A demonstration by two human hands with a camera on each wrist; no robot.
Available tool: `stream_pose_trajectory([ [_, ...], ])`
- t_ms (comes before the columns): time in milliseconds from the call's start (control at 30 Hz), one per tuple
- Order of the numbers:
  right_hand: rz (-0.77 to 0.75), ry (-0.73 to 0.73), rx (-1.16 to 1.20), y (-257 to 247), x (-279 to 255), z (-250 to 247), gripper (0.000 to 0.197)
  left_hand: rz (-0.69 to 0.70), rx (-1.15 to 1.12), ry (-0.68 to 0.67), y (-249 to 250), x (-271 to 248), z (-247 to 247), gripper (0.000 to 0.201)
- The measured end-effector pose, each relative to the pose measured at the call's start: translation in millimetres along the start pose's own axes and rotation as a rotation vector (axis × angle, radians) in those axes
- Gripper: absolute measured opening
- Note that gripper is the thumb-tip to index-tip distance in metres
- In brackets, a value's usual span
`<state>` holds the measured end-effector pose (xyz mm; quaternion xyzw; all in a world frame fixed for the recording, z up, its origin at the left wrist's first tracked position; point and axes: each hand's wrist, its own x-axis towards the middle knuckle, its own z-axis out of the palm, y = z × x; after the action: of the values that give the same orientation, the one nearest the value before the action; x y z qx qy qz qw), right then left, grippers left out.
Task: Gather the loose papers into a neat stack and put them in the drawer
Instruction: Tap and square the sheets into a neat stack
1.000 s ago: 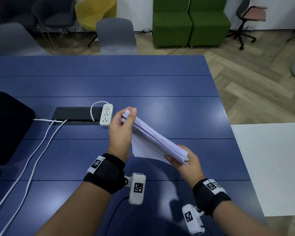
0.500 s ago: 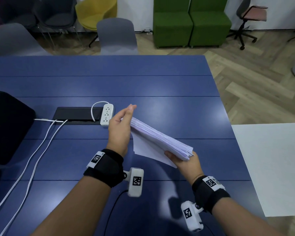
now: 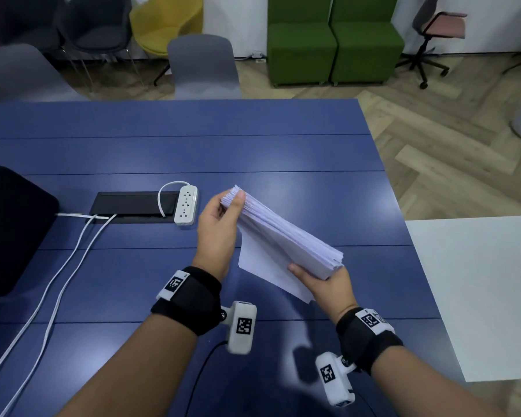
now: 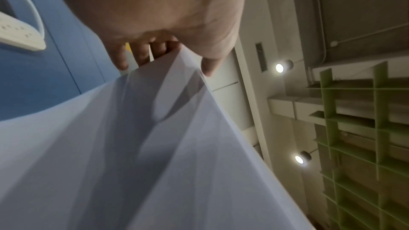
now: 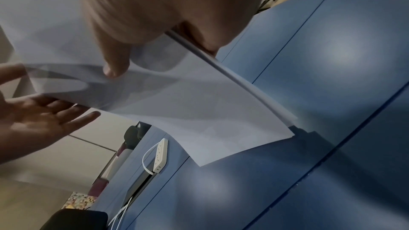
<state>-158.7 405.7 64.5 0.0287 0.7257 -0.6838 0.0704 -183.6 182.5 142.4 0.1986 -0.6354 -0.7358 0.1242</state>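
Observation:
A thick stack of white papers [image 3: 283,236] is held tilted in the air above the blue table [image 3: 253,145], with one loose sheet sagging below it. My left hand [image 3: 230,204] holds the stack's far end, thumb across the edge and fingers behind. In the left wrist view the papers [image 4: 155,146] sit between the fingers and thumb of that hand [image 4: 166,62]. My right hand [image 3: 322,281] grips the near end, thumb on the lower face. The right wrist view shows this hand [image 5: 141,41] on the papers [image 5: 199,111]. No drawer is in view.
A white power strip [image 3: 186,206] lies by a black cable hatch [image 3: 133,203], with white cables [image 3: 73,266] running to the left front. A black bag [image 3: 9,230] sits at the left edge. A white surface [image 3: 478,296] adjoins on the right. Chairs [image 3: 202,67] stand behind.
Half a second ago my left hand lay flat against the stack's far end; now its thumb is across that end again. The stack has stayed tilted in the air.

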Motion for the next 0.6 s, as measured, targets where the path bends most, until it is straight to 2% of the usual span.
stream_pose_trajectory([
  [67, -0.014, -0.018, -0.016, 2, -1, -1, 0.032, 0.006, 0.008, -0.011, 2, 0, 2, 0.021],
  [167, -0.006, -0.015, -0.018, 6, -2, -3, 0.034, 0.014, 0.021, 0.054, 6, 2, 1, 0.034],
  [267, -0.006, -0.03, -0.049, 8, -3, -3, 0.027, -0.019, 0.078, 0.027, 8, 3, 3, 0.03],
  [333, -0.005, -0.019, -0.052, 9, -2, -2, 0.025, -0.018, 0.079, 0.038, 8, 5, 4, 0.033],
  [433, -0.028, -0.019, -0.07, 10, -2, -2, 0.024, -0.019, 0.115, -0.035, 10, 3, 7, 0.041],
  [533, -0.006, 0.018, 0.002, 8, -1, -3, 0.024, -0.04, 0.022, -0.023, 15, 5, 4, 0.057],
  [600, 0.021, 0.042, 0.032, 7, 0, -4, 0.021, -0.081, -0.026, -0.137, 14, 9, -6, 0.077],
])
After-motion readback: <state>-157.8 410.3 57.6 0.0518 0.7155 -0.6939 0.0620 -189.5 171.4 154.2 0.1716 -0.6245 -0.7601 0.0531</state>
